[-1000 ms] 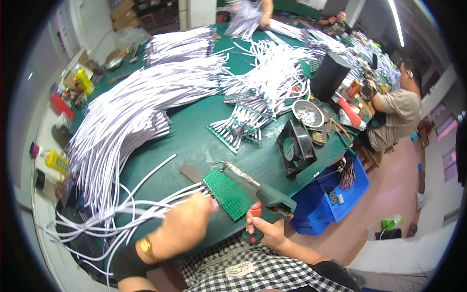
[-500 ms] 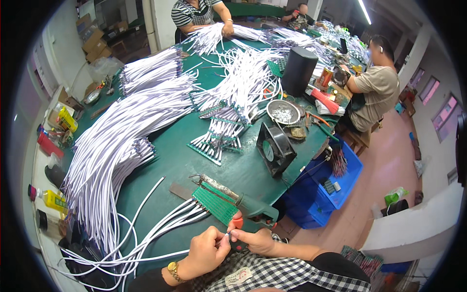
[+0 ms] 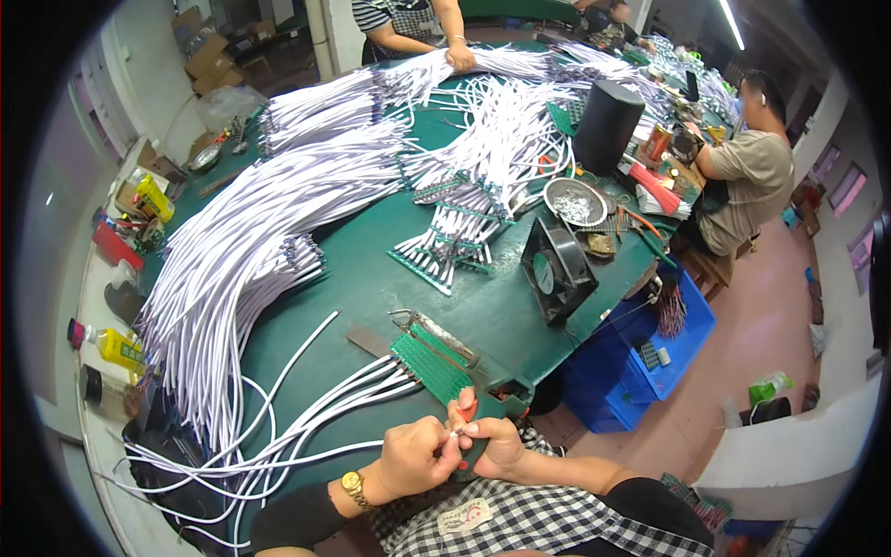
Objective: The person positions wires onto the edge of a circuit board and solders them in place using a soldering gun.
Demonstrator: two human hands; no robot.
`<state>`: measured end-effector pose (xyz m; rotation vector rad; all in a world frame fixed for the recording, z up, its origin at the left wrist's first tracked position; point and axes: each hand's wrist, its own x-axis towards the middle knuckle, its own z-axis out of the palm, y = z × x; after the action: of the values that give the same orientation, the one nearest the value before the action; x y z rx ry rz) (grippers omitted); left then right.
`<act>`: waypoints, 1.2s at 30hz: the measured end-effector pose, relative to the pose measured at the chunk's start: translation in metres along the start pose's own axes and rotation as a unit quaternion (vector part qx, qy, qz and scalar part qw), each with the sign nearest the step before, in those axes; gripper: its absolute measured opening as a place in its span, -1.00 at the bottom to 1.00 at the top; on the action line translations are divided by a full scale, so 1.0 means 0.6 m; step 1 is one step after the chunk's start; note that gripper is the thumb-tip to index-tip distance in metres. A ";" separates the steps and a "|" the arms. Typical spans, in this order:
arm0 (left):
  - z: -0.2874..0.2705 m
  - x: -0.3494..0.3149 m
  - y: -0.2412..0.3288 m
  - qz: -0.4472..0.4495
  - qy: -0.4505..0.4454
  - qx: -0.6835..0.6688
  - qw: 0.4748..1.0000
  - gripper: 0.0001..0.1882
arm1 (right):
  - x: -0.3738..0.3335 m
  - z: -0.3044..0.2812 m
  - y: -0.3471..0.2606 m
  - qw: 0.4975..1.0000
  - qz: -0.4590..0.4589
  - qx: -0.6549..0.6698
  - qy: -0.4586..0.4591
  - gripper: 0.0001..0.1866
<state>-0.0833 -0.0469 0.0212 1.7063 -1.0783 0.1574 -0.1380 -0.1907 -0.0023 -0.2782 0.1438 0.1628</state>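
Note:
Near the front edge of the table, my left hand (image 3: 418,457), with a gold watch at its wrist, is closed in a pinch on the end of a white cable (image 3: 348,446). My right hand (image 3: 501,450) meets it there, its thumb and fingers pinched at the cable's tip; an orange wrap covers part of one finger. The tip itself is mostly hidden between the fingers. Just beyond my hands, a green circuit board panel (image 3: 432,367) rests tilted by a metal holder (image 3: 455,342), with several white cables joined along its left edge.
Large bundles of white cables (image 3: 278,204) cover the table's left and far parts. A black fan (image 3: 557,269), a metal bowl (image 3: 575,202) and a black cylinder (image 3: 608,128) stand to the right. Blue bins (image 3: 640,362) sit beside the table. Other people work at the far side and right.
The whole view has shifted, so the scene sits further right and slightly higher. My hands remain together at the cable end, with the fingers slightly rearranged.

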 end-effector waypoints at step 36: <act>-0.019 -0.004 -0.059 -0.037 0.017 0.274 0.961 -0.83 | -0.131 -0.048 -0.070 0.861 -0.129 -0.491 -0.018 -0.55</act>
<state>-0.0547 -0.0352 0.0000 2.2242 -0.9982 0.4713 -0.2104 -0.2500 -0.0061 -1.3132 -0.0290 -0.0426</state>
